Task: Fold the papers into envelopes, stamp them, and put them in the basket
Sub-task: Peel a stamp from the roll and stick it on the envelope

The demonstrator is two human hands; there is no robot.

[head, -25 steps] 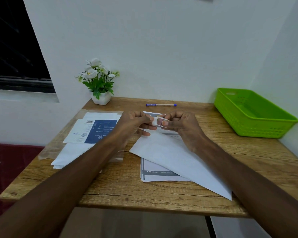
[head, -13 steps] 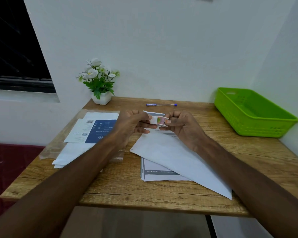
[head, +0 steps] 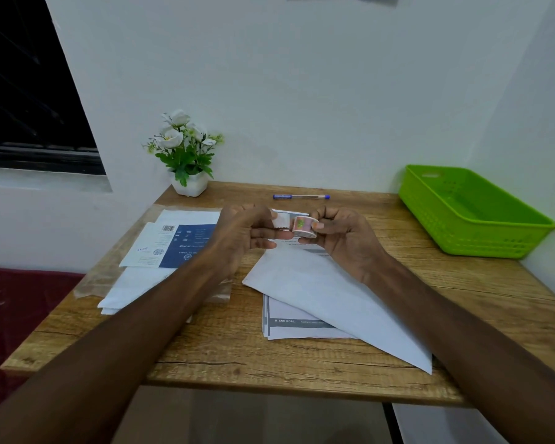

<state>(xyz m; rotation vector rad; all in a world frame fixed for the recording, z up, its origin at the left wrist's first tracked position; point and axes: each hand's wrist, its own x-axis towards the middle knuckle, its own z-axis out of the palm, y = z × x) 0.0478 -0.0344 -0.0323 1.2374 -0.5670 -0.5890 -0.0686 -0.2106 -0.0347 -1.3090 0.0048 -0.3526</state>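
R hand (head: 343,238) pinches the stamp roll (head: 303,226) btwn thumb and curled fingers, roll face toward me. L hand (head: 242,233) pinches the free end of the strip (head: 282,221), thumb on top, fingers curled under. Both hands are held above the table (head: 225,354), not resting on it.

Change vs a sec ago: the hands were knuckle-to-knuckle w/ the roll mostly hidden; now they're pulled apart and a short white tail w/ a serrated edge shows btwn them. So the strip is peeling off the roll, i.e. I'm mid stamp step, one stamp nearly out (not torn off yet afaict).

Outward: folded white paper (head: 330,302) lies directly under my hands, tilted diagonal, on top of a printed sheet (head: 302,325) w/ a grey band. That's prob the envelope to get the stamp, though I can't confirm the fold is complete from here. Spare papers (head: 177,245) stacked to the L, partly on a clear plastic sleeve. Green basket (head: 471,213) sits far R corner, well apart from my hands, nothing visible inside. Pen (head: 301,197) and potted flowers (head: 186,155) sit at the back edge.

Next, as I judge it: tear at the perforation, press the stamp on a corner, then move the envelope R to the basket. Risk: a crooked tear or the stamp sticking to my fingers.
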